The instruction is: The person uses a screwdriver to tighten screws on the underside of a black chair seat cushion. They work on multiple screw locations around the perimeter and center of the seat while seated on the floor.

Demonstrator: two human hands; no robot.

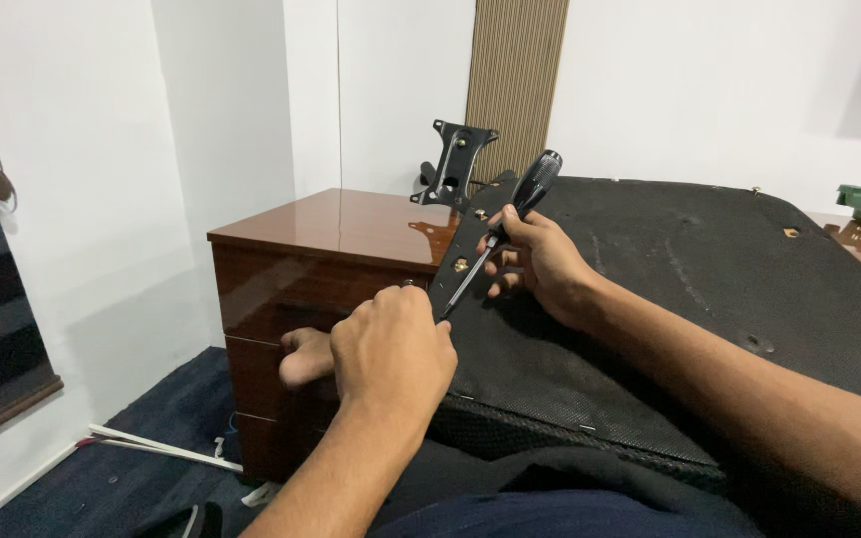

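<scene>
We see the right hand (540,261) with its grip clenched round a screwdriver (502,226) with a ribbed black handle and thin steel shaft, tip angled down at a flat black metal bracket (462,257) on the underside of a seat pad (690,299) covered in coarse black woven fabric; the left hand (391,349) is curled closed at the bracket's lower end, though we cannot tell what it pinches. The pad lies tilted across a glossy reddish-brown wooden drawer cabinet (321,259); a second angular black plate (458,164) stands behind.

White walls (102,199), glossy wooden cabinet (311,269), dark blue carpet (132,468)
</scene>
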